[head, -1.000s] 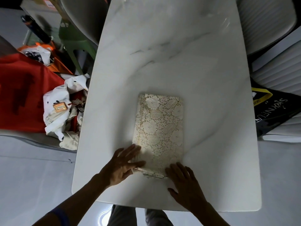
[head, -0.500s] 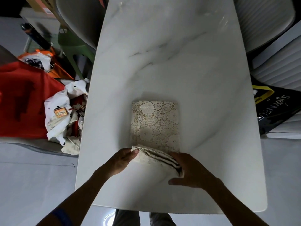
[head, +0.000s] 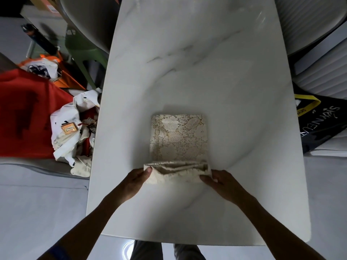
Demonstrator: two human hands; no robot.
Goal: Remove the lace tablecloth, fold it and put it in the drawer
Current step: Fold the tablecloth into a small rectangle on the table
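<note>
The cream lace tablecloth [head: 179,136] lies folded into a small thick rectangle on the white marble table [head: 206,62]. Its near end is lifted off the table, showing the stacked layers. My left hand [head: 136,182] pinches the near left corner of that raised end. My right hand [head: 218,182] grips the near right corner. No drawer is in view.
A heap of red and white fabric [head: 71,134] with a small orange tag lies on a seat left of the table. A black bag with yellow trim [head: 319,121] sits at the right. Chairs [head: 84,19] stand at both far corners. My legs show below the near table edge.
The near end of the folded lace, flat on the table a second ago, has been picked up by both hands and raised. The visible flat part has grown shorter.
</note>
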